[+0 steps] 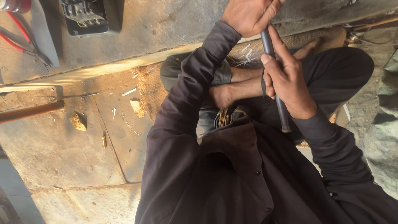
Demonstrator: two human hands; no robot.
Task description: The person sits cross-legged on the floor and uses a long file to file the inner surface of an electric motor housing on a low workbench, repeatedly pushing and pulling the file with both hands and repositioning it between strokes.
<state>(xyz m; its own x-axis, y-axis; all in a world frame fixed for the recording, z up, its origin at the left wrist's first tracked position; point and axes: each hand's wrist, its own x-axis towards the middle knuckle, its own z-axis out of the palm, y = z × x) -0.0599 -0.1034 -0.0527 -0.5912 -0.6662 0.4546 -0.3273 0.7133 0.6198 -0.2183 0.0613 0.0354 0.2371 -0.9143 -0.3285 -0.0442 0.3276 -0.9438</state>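
I am looking down at a cracked concrete floor and a burlap mat beneath a seated person in dark clothing. Both hands are grasping one dark metal rod above the crossed legs — my left hand is clenching its upper end, my right hand is wrapping its middle. Red-handled pliers are lying well apart — upper left

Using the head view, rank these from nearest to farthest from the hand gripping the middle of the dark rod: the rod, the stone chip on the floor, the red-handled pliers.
From that hand:
1. Rod, gripped in it.
2. Stone chip, far across the concrete floor, picture left.
3. Red-handled pliers, top-left corner, farthest.
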